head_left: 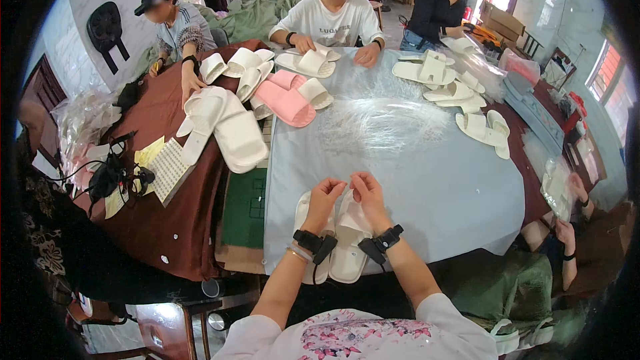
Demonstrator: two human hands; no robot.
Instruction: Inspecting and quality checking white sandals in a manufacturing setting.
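Observation:
A pair of white slippers (348, 247) lies side by side near the front edge of the pale blue table cover (427, 180). My left hand (323, 201) and my right hand (369, 195) are both above the slippers' toe ends, fingers bent and fingertips close together, pinching the upper strap area. Each wrist carries a black strapped device. My forearms hide part of the left slipper.
Piles of white slippers (223, 127) and a pink pair (285, 99) lie at the far left; more white slippers (460, 90) at the far right. Three other people sit around the table's far side. A brown cloth (160, 220) with cables and paper sheets lies left.

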